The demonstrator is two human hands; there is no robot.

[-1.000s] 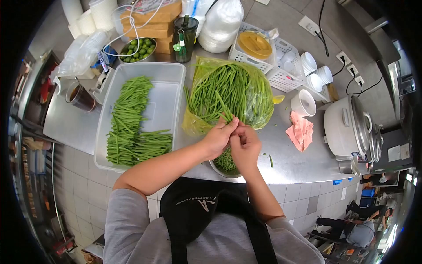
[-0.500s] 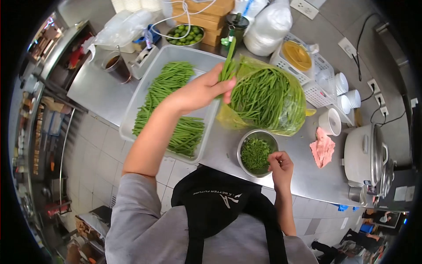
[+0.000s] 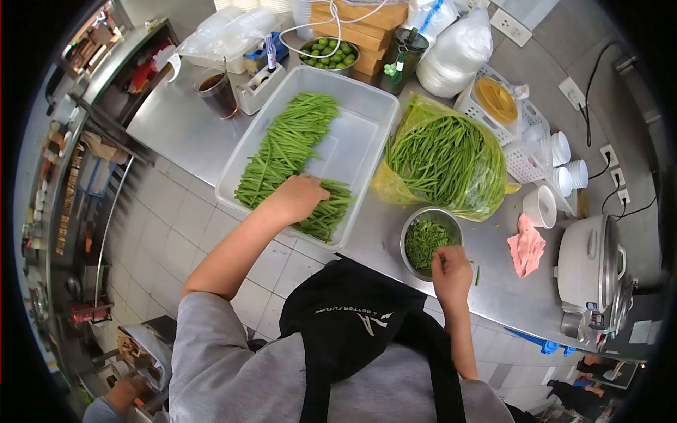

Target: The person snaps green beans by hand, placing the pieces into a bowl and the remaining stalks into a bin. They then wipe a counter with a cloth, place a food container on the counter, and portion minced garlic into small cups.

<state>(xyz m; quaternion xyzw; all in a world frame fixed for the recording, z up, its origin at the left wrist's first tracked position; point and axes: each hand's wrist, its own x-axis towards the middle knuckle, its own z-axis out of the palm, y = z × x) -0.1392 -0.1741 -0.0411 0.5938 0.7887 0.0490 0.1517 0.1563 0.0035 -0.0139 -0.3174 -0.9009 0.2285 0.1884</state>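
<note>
My left hand (image 3: 299, 199) is down in the white plastic tray (image 3: 381, 106), its fingers curled round green beans (image 3: 340, 194) at the near end. More green beans (image 3: 300, 127) lie in rows along the tray's left side. My right hand (image 3: 452, 272) hovers at the right rim of a metal bowl (image 3: 403, 248), thumb and fingers pinched together; anything between them is too small to make out. Short green bean trimmings (image 3: 425, 242) fill the bowl's bottom. Behind the bowl, a yellow-green plastic bag (image 3: 486, 201) stands open, full of long green beans (image 3: 441, 155).
A pink cloth (image 3: 526, 247) and a white tub (image 3: 540, 206) lie right of the bag, near a large pot (image 3: 582, 261). A glass of dark drink (image 3: 217, 95) stands left of the tray. Behind are a bowl of green limes (image 3: 330, 55) and white baskets (image 3: 518, 144).
My left hand has moved from above the bag, holding beans, down into the tray's near end. My right hand stays pinched by the bowl. A small green piece now lies right of the bowl.
</note>
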